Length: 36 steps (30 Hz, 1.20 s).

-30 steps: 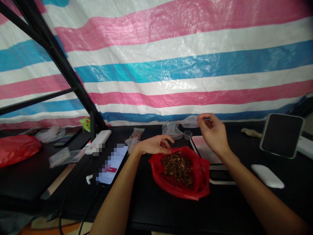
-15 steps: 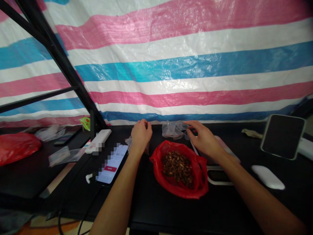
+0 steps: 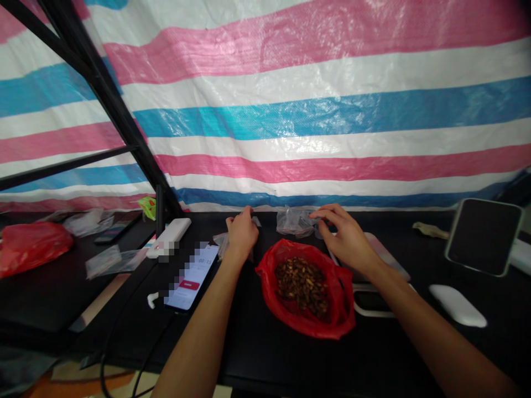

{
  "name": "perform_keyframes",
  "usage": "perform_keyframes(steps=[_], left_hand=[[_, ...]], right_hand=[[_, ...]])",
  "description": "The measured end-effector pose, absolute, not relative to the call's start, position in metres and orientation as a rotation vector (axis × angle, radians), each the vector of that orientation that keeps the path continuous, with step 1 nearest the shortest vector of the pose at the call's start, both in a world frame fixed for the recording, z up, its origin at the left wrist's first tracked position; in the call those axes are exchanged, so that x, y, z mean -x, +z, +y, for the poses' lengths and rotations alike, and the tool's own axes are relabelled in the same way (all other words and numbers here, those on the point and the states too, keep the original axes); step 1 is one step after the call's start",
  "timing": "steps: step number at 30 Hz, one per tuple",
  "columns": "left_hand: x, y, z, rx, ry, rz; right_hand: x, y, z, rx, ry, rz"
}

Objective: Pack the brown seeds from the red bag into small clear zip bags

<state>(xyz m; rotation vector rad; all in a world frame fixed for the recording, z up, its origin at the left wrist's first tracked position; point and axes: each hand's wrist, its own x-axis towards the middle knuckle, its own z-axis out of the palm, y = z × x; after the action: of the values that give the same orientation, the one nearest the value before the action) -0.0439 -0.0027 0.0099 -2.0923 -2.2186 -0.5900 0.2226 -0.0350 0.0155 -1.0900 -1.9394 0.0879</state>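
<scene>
My left hand (image 3: pixel 243 235) is curled over a small clear plastic bag (image 3: pixel 222 244) at the back of the black table (image 3: pixel 257 354), and the bag's edges stick out around my fingers. My right hand (image 3: pixel 346 237) rests with its fingers spread, their tips at a crumpled clear plastic bag (image 3: pixel 293 221). A small clear cup is mostly hidden behind those fingers. Between and just below my hands sits an open red plastic bag (image 3: pixel 267 276), holding a heap of brown nuts or seeds (image 3: pixel 302 284).
A phone with a timer (image 3: pixel 191 279) lies left of the red bag, near a white power bank (image 3: pixel 169 237). To the right are a pale flat device (image 3: pixel 385 260), a dark tablet on a stand (image 3: pixel 484 236) and a white oval object (image 3: pixel 457 305). A striped tarp (image 3: pixel 332 116) hangs behind.
My right hand has come down from its raised position to the clear bag. My left hand has moved back over the small bag. Both changed mainly in the earliest frame; since then they barely moved.
</scene>
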Motion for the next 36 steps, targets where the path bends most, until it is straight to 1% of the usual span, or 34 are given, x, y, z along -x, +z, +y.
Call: perform_keyframes(steps=[2,5,10,15,19,22,27,32,36], left_hand=[[0.038,0.015,-0.003,2.152,-0.852,-2.071],[0.028,0.021,-0.008,2.31,-1.254,-1.654],[0.011,0.023,-0.018,2.622,-1.347,-1.154],[-0.001,0.026,-0.027,2.778,-1.494,-0.971],[-0.004,0.033,-0.035,2.916,-1.476,-1.005],[-0.005,0.033,-0.036,2.949,-1.478,-1.168],[-0.003,0.027,-0.027,3.027,-1.365,-1.451],[0.003,0.023,-0.021,3.267,-1.456,-1.694],[0.005,0.02,-0.018,3.383,-1.555,-1.647]], right_hand=[[-0.22,0.019,-0.038,1.057,0.103,-1.913],[-0.216,0.023,-0.041,1.056,0.22,-1.899],[-0.21,0.021,-0.041,1.122,0.527,-1.798],[-0.21,0.018,-0.036,1.089,0.735,-1.776],[-0.212,0.02,-0.037,1.093,0.833,-1.734],[-0.208,0.02,-0.041,1.087,0.905,-1.742],[-0.199,0.015,-0.048,1.083,0.968,-1.794],[-0.2,0.016,-0.049,1.054,1.002,-1.862],[-0.202,0.019,-0.048,1.05,0.992,-1.876]])
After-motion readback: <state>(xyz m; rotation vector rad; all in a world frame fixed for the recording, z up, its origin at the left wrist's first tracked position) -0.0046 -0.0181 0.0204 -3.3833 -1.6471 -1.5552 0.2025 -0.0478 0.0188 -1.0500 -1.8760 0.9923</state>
